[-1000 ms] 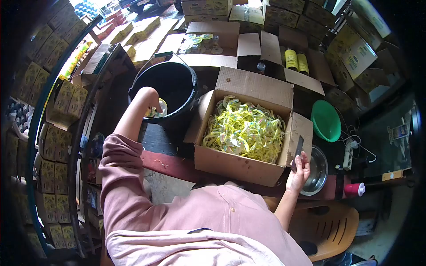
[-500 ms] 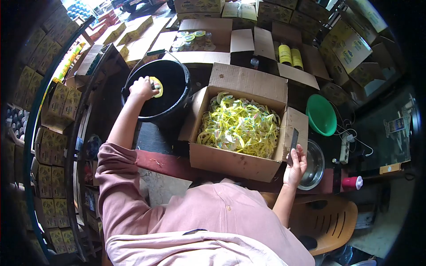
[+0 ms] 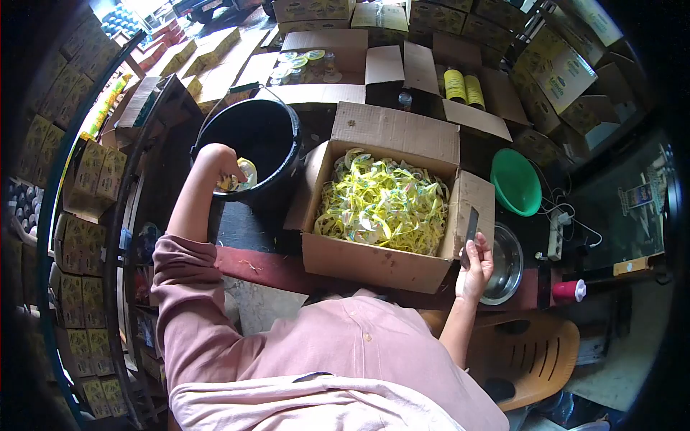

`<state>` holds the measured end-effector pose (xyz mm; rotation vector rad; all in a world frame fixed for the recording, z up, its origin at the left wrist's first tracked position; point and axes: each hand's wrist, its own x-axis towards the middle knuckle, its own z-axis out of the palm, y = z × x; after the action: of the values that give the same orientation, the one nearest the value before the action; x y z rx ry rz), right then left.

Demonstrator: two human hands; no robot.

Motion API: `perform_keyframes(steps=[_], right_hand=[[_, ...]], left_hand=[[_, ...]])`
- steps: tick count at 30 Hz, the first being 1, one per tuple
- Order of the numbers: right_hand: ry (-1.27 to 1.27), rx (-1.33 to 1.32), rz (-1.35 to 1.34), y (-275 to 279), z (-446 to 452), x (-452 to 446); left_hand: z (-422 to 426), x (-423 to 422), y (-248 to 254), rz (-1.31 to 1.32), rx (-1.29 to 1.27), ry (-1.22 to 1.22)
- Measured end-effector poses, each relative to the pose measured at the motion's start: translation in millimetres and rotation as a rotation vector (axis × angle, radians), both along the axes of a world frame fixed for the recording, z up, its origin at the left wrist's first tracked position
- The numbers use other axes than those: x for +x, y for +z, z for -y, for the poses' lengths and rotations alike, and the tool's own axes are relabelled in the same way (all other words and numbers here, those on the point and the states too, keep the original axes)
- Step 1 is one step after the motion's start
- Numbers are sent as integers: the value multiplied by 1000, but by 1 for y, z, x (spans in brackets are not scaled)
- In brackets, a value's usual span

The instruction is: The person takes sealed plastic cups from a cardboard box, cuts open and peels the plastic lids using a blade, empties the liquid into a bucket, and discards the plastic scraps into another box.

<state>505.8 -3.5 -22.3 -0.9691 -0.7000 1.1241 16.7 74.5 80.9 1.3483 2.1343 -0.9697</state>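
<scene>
My left hand (image 3: 218,165) is at the near left rim of the black bucket (image 3: 295,147), its fingers closed on a round yellow-and-white piece (image 3: 247,173). What exactly the piece is cannot be made out. In my right hand (image 3: 476,267) is a flat dark blade (image 3: 471,225), held upright beside the right flap of an open cardboard box (image 3: 374,264). Tangled yellow and whitish strips (image 3: 381,205) fill that box.
Right of the box are a green bowl (image 3: 515,182), a metal bowl (image 3: 512,266), a power strip (image 3: 555,235) and a red container (image 3: 568,291). Behind stand open cartons with clear cups (image 3: 298,66) and yellow cylinders (image 3: 464,87). Shelves of boxes line the left.
My left hand first rises over the bucket with the round piece, then comes back down to its near left rim. My right hand keeps the blade beside the box. The whole view has shifted slightly.
</scene>
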Motion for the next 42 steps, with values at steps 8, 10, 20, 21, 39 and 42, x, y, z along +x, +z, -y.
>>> perform_keyframes(steps=[8,10,20,21,39,42], right_hand=[[76,-56,-18,8,-2,-20],[133,-48,0,12,-10,-28],[-33,866,1189,118,-45,-72],[-29,945,1270,124,-48,-70],[77,1281,1500,146,-55,-69],[88,1281,1494,144,-57,-70]], left_hand=[[12,42,-5,1046,1152,75],[18,75,-12,1348,1100,185],[48,204,-5,1695,1049,-106],[48,206,-4,1693,1052,-163],[75,208,11,1373,1299,-342],[74,210,10,1353,1291,-300]])
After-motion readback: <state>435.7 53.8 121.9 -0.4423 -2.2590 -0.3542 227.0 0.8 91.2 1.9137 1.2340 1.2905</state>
